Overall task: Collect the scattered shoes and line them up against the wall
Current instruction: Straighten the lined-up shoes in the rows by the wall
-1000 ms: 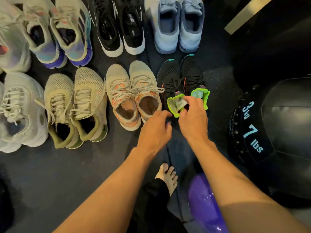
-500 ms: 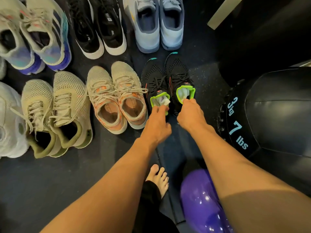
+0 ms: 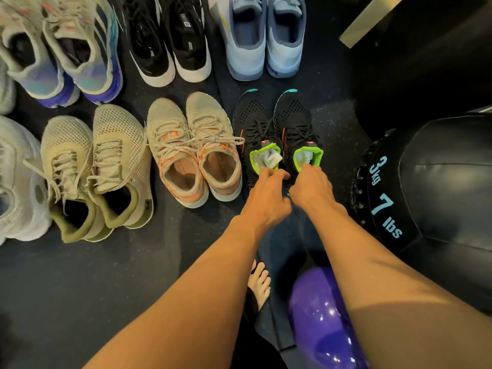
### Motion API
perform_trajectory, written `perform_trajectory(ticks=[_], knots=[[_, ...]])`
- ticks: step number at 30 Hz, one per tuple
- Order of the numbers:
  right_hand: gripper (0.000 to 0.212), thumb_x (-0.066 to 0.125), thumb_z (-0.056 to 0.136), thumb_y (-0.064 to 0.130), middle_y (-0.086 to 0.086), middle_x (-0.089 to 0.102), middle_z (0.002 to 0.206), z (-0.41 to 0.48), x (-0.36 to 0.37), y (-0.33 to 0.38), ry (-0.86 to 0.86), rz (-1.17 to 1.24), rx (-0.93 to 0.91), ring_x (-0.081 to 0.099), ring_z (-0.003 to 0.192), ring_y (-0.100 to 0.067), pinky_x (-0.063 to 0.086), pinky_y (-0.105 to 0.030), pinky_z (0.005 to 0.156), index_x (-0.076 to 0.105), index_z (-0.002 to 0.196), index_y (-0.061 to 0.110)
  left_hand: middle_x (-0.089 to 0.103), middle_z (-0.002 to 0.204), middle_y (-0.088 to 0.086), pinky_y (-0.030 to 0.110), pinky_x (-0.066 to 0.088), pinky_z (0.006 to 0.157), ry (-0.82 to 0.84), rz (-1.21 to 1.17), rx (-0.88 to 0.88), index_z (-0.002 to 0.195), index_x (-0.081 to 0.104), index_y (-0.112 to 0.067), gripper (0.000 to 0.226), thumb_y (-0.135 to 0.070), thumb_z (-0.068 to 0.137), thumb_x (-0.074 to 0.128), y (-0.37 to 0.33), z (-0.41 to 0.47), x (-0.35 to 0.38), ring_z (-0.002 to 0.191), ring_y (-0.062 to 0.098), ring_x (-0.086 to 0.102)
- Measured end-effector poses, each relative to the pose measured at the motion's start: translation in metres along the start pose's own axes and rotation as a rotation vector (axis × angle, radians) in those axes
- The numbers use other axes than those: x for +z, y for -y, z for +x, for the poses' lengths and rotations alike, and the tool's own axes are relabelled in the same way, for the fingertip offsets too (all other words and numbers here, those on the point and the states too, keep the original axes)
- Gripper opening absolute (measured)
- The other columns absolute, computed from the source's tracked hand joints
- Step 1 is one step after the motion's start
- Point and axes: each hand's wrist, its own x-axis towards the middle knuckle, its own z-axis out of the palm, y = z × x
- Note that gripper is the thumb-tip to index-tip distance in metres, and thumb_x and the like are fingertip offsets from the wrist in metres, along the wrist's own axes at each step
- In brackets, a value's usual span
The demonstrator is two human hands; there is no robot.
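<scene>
Two black knit shoes with neon-green collars stand side by side on the dark floor, white socks stuffed inside. My left hand (image 3: 267, 193) grips the heel of the left black shoe (image 3: 253, 123). The heel of the right black shoe (image 3: 295, 121) is pinched by my right hand (image 3: 311, 187). Left of them sit a beige-and-orange pair (image 3: 191, 147) and an olive mesh pair (image 3: 93, 166). Behind stand a light-blue pair (image 3: 263, 41), a black-and-white pair (image 3: 165, 41) and a white-purple pair (image 3: 61, 54).
A black 3 kg medicine ball (image 3: 431, 182) sits close on the right of the black shoes. A purple ball (image 3: 319, 315) lies near my bare foot (image 3: 262, 280). White shoes (image 3: 16, 179) occupy the far left edge. A pale board edge (image 3: 372, 20) shows top right.
Both hands have slid from the shoe openings down to the heels of the black pair. The pair now stands straighter, in line with the beige pair.
</scene>
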Motion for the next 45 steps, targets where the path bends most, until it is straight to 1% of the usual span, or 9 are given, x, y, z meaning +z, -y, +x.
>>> perform_trajectory(ticks=[6,10,15,18,21,25,29,37,45], knots=[[0.034,0.047,0.092,0.011,-0.01,0.052,0.126,-0.036,-0.014,0.036,-0.201,0.16,-0.245,0.052,0.113,-0.032,0.037,-0.037,0.078,0.054,0.125,0.015,0.05,0.13,0.01,0.04,0.042,0.094,-0.235,-0.043,0.033,0.13,0.052,-0.011,0.039,-0.016,0.091,0.055,-0.001,-0.023,-0.036,0.117,0.027,0.051],[0.037,0.047,0.092,0.011,-0.01,0.056,0.13,-0.072,-0.031,0.085,-0.213,0.354,-0.365,0.051,0.119,-0.028,0.039,-0.037,0.097,0.056,0.127,0.014,0.056,0.125,0.009,0.037,0.04,0.094,-0.384,-0.083,0.023,0.124,0.055,-0.013,0.033,-0.018,0.091,0.053,0.002,-0.046,-0.082,0.115,0.025,0.051],[0.032,0.05,0.093,0.019,-0.004,0.061,0.124,-0.144,-0.044,0.132,-0.221,0.529,-0.491,0.055,0.115,-0.019,0.041,-0.034,0.099,0.06,0.123,0.015,0.057,0.125,0.007,0.037,0.043,0.098,-0.603,-0.185,-0.022,0.124,0.056,-0.012,0.037,-0.008,0.086,0.053,0.011,-0.104,-0.153,0.113,0.022,0.055],[0.028,0.051,0.095,0.022,0.001,0.063,0.12,-0.202,-0.045,0.158,-0.234,0.588,-0.588,0.056,0.107,-0.01,0.041,-0.019,0.091,0.061,0.12,0.015,0.059,0.121,0.005,0.033,0.045,0.097,-0.723,-0.24,-0.019,0.121,0.057,-0.011,0.036,-0.006,0.086,0.053,0.017,-0.164,-0.194,0.111,0.018,0.055],[0.028,0.051,0.094,0.022,0.006,0.062,0.115,-0.263,-0.029,0.184,-0.207,0.613,-0.655,0.052,0.098,-0.001,0.035,-0.006,0.076,0.061,0.12,0.017,0.06,0.116,0.0,0.023,0.046,0.09,-0.821,-0.307,-0.053,0.119,0.059,-0.01,0.036,-0.005,0.084,0.053,0.031,-0.231,-0.227,0.105,0.012,0.057],[0.027,0.052,0.094,0.023,0.007,0.063,0.112,-0.342,0.003,0.213,-0.108,0.627,-0.737,0.056,0.103,-0.003,0.038,-0.009,0.082,0.062,0.118,0.017,0.062,0.116,0.002,0.013,0.045,0.083,-0.95,-0.309,-0.092,0.117,0.06,-0.011,0.031,-0.008,0.086,0.055,0.062,-0.319,-0.255,0.1,0.007,0.057],[0.026,0.052,0.094,0.021,0.009,0.062,0.107,-0.421,0.045,0.226,-0.023,0.601,-0.85,0.055,0.099,-0.001,0.035,-0.001,0.076,0.063,0.117,0.015,0.063,0.116,0.004,0.014,0.045,0.084,-1.036,-0.332,-0.181,0.118,0.059,-0.008,0.032,-0.006,0.086,0.054,0.102,-0.404,-0.252,0.104,0.01,0.057],[0.032,0.051,0.093,0.017,-0.001,0.062,0.124,-0.549,0.14,0.216,0.156,0.515,-0.969,0.056,0.113,-0.012,0.043,-0.029,0.098,0.059,0.124,0.014,0.062,0.114,-0.003,0.006,0.043,0.075,-1.133,-0.404,-0.31,0.118,0.059,-0.016,0.033,-0.01,0.086,0.056,0.164,-0.545,-0.208,0.082,-0.005,0.055],[0.035,0.048,0.095,0.015,-0.001,0.057,0.13,-0.618,0.252,0.214,0.224,0.344,-0.895,0.053,0.116,-0.018,0.041,-0.032,0.099,0.055,0.13,0.018,0.062,0.115,0.007,0.042,0.051,0.089,-1.035,-0.508,-0.478,0.119,0.059,-0.011,0.032,-0.008,0.088,0.054,0.273,-0.631,-0.173,0.096,0.023,0.063]])
